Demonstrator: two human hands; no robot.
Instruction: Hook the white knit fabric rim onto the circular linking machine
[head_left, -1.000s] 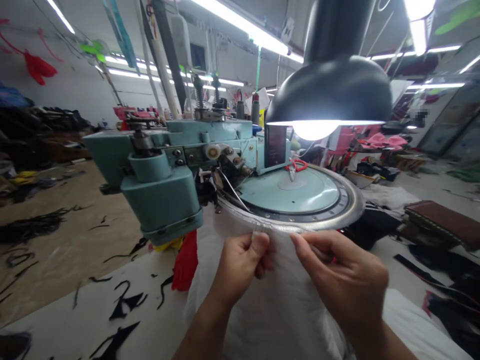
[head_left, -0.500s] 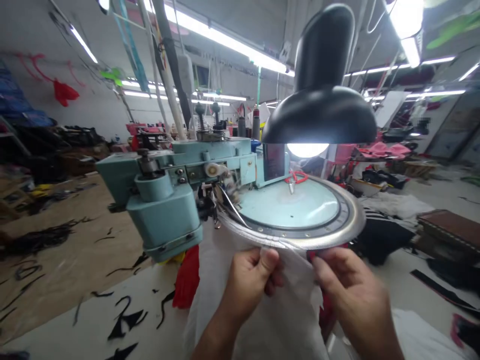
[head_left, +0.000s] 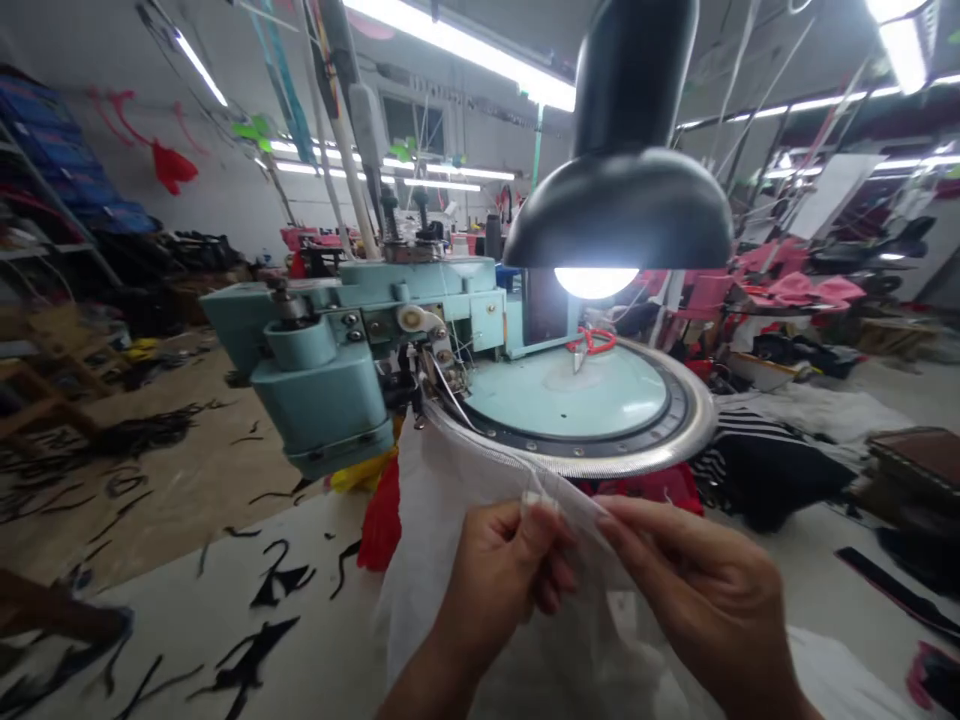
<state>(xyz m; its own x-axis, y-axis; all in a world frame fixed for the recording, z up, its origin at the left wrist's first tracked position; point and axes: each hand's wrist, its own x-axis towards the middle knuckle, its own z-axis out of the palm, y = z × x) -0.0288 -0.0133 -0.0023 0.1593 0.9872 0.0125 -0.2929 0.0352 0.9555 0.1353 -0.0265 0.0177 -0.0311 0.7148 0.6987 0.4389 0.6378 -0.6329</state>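
A sheer white fabric hangs from the toothed rim of a round dial plate on a pale green machine. My left hand pinches the fabric's upper edge just below the rim, thumb on top. To its right, my right hand grips the same edge between thumb and fingers, slightly away from the rim. Between the hands the edge runs slanting down to the right. Left of them, the fabric reaches the machine's needle area, where threads show.
Over the dial hangs a black lamp, lit. Red-handled scissors lie on the dial. Red cloth hangs at the left, black scraps lie on the pale surface, and a striped black cloth is at the right.
The view has shifted. My right hand now pinches the white fabric's edge closer to my left hand, and the edge between them has come off the rim. Red cloth shows under the dial.
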